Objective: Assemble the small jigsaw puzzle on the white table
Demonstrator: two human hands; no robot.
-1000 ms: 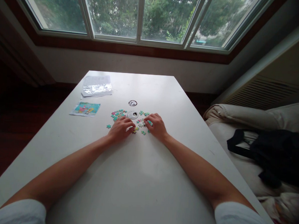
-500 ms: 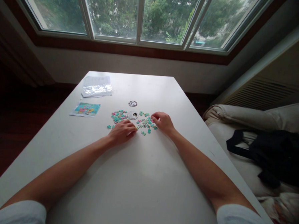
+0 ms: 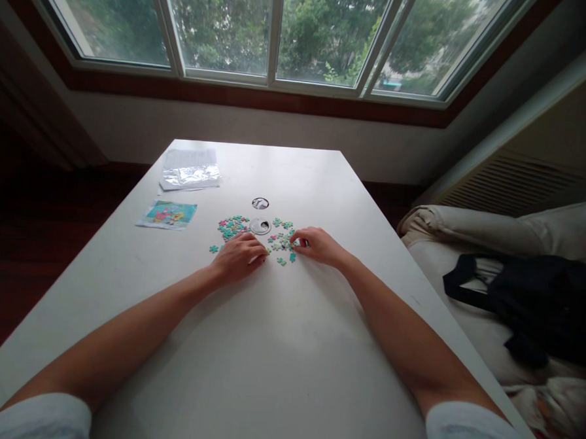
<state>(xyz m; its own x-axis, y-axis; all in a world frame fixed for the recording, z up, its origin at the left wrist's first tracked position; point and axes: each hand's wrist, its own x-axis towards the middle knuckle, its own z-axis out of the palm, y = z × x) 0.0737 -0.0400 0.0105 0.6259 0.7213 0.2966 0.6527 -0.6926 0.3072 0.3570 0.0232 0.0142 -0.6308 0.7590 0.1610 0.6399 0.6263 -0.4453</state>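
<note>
Head view: small puzzle pieces (image 3: 231, 228) lie on the white worktop (image 3: 286, 350) in two loose clusters, either side of a round cover (image 3: 256, 230). Left hand (image 3: 241, 255) and right hand (image 3: 320, 246) have curled fingers at the pieces; whether either grips one cannot be determined.

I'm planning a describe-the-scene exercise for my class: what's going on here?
Small jigsaw pieces lie loose, mostly in two clusters, on a white table. The person's right hand is at the right-hand cluster, and the left hand is low over the table at the pieces' near side. Whether either grips a piece is too small to tell. A colourful picture sheet lies off to the left.
</note>
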